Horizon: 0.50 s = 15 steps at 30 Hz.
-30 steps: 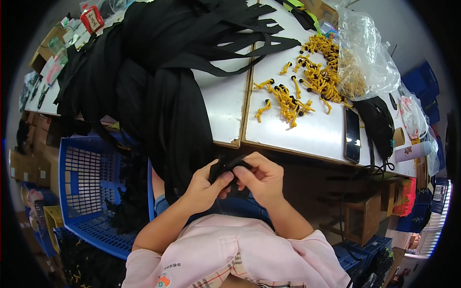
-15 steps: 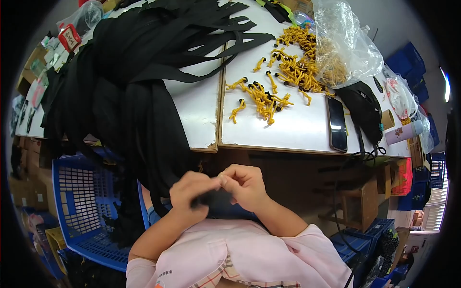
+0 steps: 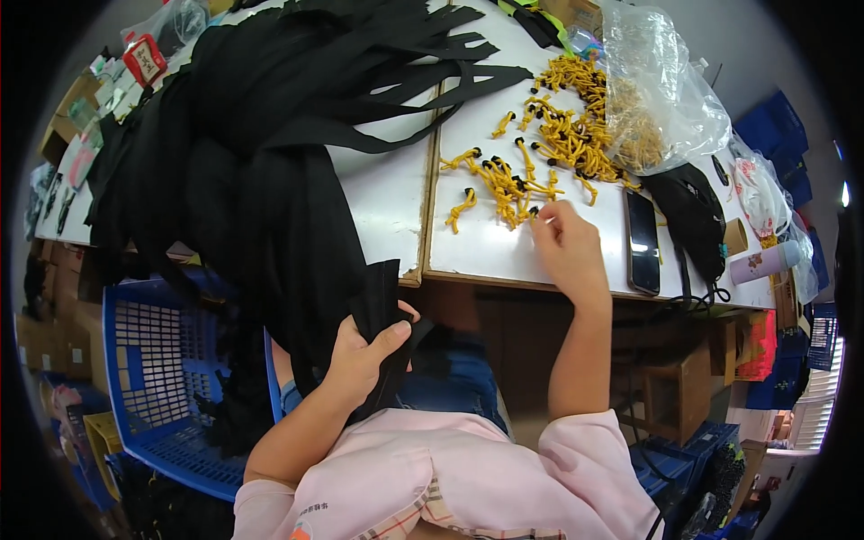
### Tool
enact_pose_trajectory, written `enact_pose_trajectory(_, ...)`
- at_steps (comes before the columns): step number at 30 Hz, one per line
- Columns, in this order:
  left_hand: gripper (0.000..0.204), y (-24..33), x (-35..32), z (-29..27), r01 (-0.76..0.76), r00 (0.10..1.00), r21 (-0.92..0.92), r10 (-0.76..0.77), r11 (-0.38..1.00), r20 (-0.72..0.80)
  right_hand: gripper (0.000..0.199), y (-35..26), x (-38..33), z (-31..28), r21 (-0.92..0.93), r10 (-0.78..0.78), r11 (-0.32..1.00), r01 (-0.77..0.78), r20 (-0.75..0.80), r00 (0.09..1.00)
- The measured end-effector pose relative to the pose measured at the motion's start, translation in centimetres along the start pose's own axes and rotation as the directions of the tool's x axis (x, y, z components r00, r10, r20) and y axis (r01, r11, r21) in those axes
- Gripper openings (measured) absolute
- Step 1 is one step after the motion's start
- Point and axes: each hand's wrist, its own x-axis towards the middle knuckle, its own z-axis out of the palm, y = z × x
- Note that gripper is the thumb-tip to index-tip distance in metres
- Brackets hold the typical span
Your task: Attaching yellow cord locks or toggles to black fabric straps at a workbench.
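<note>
My left hand (image 3: 364,355) is closed around a black fabric strip (image 3: 385,292) above my lap, thumb on top. More long black strips (image 3: 310,207) hang over the table's front edge beside it. Over the table's right part, my right hand (image 3: 573,252) reaches to the near edge of a group of yellow cord pulls (image 3: 498,187), knotted cords with black ends. Its thumb and fingertips are pinched together at a pull's black end (image 3: 534,213); the rest of that pull is hard to make out.
A larger heap of cord pulls (image 3: 576,130) lies by a clear plastic bag (image 3: 666,90). To the right are a phone (image 3: 643,243), a black pouch (image 3: 688,216) and a pink bottle (image 3: 763,263). A blue basket (image 3: 166,378) stands at lower left. The white table (image 3: 504,256) has a seam.
My hands, close together over my lap before, have parted. The right one has moved up and right to the cord pulls; the left now shows a black strip in its grip.
</note>
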Motion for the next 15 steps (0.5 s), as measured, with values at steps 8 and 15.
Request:
enact_pose_trajectory(8, 0.022, -0.7, 0.2, -0.7, -0.061, 0.998, 0.012, 0.061, 0.998, -0.013, 0.013, 1.6, 1.6, 0.3, -0.065, -0.286, 0.957, 0.281, -0.091, 0.954)
enact_pose_trajectory(15, 0.019, -0.8, -0.1, -0.6, -0.063, 0.998, 0.017, 0.063, 0.998, -0.010, 0.010, 0.4, 2.7, 1.5, -0.016, -0.175, 0.985, 0.174, -0.076, 0.982)
